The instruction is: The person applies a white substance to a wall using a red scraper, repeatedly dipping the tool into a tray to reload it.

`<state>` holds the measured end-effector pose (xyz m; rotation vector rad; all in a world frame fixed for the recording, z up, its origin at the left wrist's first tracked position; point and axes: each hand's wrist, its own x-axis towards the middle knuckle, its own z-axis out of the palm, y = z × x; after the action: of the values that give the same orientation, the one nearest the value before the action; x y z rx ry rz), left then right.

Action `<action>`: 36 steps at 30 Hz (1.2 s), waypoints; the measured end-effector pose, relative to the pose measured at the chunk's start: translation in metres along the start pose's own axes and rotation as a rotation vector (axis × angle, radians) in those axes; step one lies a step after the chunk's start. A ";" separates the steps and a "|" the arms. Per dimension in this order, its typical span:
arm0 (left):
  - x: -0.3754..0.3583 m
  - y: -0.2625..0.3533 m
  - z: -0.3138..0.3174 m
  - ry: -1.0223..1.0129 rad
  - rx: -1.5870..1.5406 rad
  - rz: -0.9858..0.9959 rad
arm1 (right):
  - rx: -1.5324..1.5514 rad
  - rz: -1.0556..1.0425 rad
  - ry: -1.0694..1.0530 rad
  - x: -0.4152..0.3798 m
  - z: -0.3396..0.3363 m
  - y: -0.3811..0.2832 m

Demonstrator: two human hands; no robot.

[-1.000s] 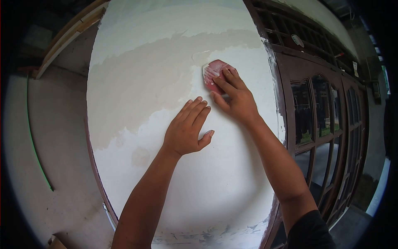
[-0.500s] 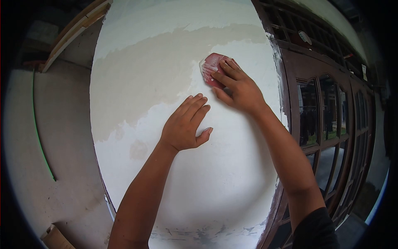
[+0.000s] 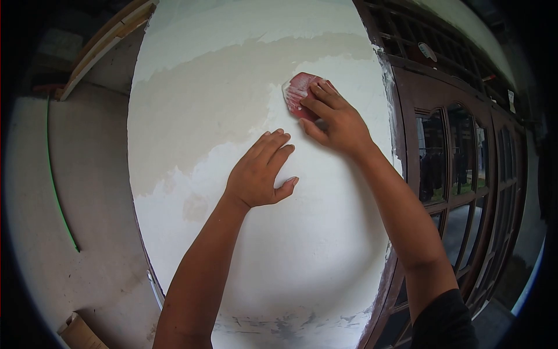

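Observation:
My right hand (image 3: 340, 119) holds a red putty spreader (image 3: 299, 94) against the upper part of the white wall (image 3: 302, 232). White putty is smeared over the spreader's face, and my fingers press on its right side with the thumb below. Lower and to the left, my left hand (image 3: 258, 168) rests with its palm toward the wall, fingers stretched out and thumb apart, holding nothing. A beige-grey patch (image 3: 203, 104) with a ragged border crosses the wall above and left of my hands, while whiter coating surrounds the spreader.
A dark brown door with glass panes (image 3: 459, 157) stands along the wall's right edge. At left, a thin green strip (image 3: 55, 186) hangs by a grey wall, below a wooden beam (image 3: 107, 43). A piece of cardboard (image 3: 81, 334) lies at bottom left.
The spreader and my right hand have shifted very slightly up and right on the wall. My left hand stays in nearly the same place.

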<state>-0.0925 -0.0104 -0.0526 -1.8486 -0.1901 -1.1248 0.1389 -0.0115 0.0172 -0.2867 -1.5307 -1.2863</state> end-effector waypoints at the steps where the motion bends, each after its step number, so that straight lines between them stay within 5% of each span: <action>1: -0.001 0.000 0.000 0.000 -0.008 -0.005 | 0.000 -0.001 -0.001 0.002 0.000 0.000; 7: 0.000 0.000 0.000 -0.020 0.014 -0.020 | -0.107 -0.007 0.083 0.041 0.018 0.007; 28: -0.001 0.000 0.002 -0.021 0.007 -0.024 | -0.055 0.039 0.099 -0.008 0.000 -0.004; 36: -0.001 -0.003 0.002 -0.015 -0.005 -0.002 | -0.135 0.077 0.092 0.044 0.028 0.000</action>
<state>-0.0932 -0.0069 -0.0517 -1.8626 -0.1977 -1.1138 0.1053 -0.0069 0.0565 -0.3649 -1.3454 -1.3262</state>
